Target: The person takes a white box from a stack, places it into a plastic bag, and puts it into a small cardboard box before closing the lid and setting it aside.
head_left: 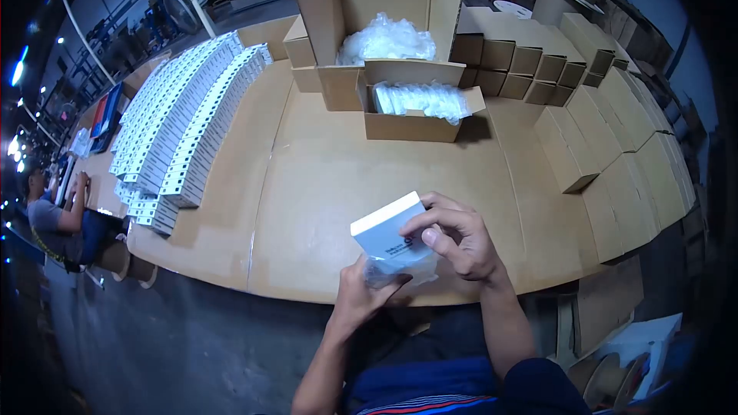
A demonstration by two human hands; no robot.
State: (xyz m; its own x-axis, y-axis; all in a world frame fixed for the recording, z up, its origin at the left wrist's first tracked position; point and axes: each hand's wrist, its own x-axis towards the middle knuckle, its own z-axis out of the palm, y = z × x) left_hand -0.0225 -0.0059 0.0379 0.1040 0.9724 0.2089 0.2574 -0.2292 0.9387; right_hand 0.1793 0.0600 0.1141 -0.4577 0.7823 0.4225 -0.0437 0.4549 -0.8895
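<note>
A small white box [388,237] with dark printing on its face is held tilted in front of me, above the near edge of the table. Clear plastic [411,270] is bunched around its lower end. My left hand [360,293] grips the box from below, through or together with the plastic. Curled over the box's right side, my right hand [460,242] has its index finger on the printed face and its other fingers partly hidden behind. How far the plastic covers the box cannot be made out.
Long stacked rows of white boxes [181,111] stand at left. An open carton [411,129] of plastic-wrapped packs is ahead, before a taller carton [330,92] of clear plastic. Brown cartons [615,154] line the right. A person [58,211] sits at far left.
</note>
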